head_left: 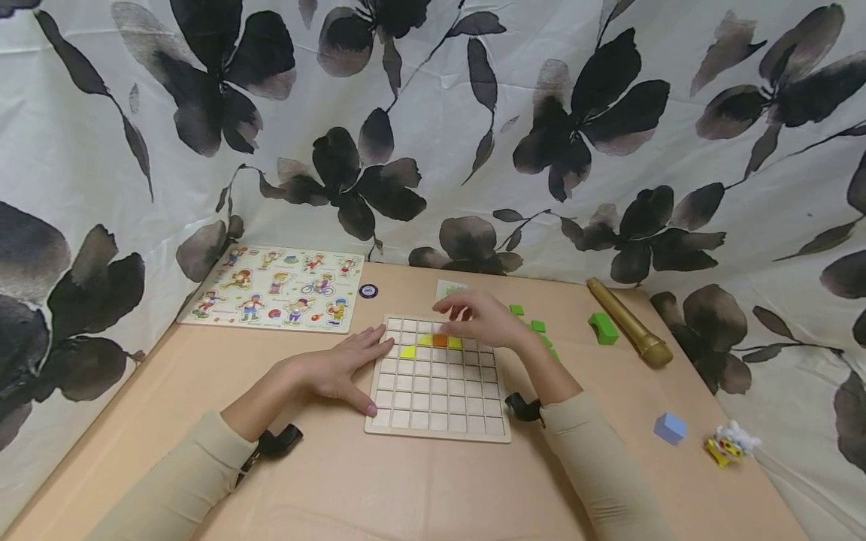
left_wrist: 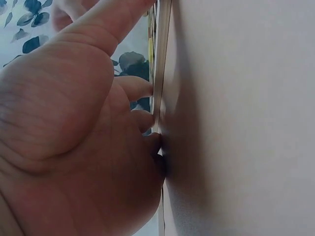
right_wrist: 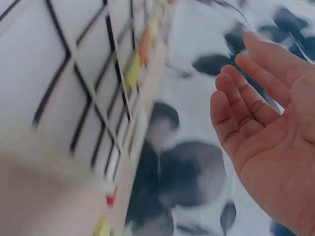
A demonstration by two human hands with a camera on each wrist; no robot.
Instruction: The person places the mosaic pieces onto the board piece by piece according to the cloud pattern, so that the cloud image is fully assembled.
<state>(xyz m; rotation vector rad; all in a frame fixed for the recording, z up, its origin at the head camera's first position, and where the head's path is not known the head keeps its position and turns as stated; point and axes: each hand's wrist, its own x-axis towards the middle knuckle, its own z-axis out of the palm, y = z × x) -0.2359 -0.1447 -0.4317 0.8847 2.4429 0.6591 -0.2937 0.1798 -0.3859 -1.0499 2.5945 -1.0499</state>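
A pale wooden grid board [head_left: 440,387] lies flat on the table in the head view. In its upper rows sit an orange piece [head_left: 440,341] and yellow pieces [head_left: 408,352]. My left hand [head_left: 341,368] rests against the board's left edge, fingers stretched out and thumb low on the rim. The left wrist view shows its fingertips at the board's side [left_wrist: 160,64]. Above the upper right of the board hovers my right hand [head_left: 482,319], partly covering the squares there. In the right wrist view the right hand [right_wrist: 268,132] has loosely bent fingers and nothing between them.
Small green pieces [head_left: 537,326], a green arch block [head_left: 603,328] and a golden stick [head_left: 625,319] lie to the right. A blue block [head_left: 670,427] is beside a small toy [head_left: 731,443]. A picture board [head_left: 277,289], dark disc [head_left: 368,291] and small card [head_left: 446,288] lie farther back.
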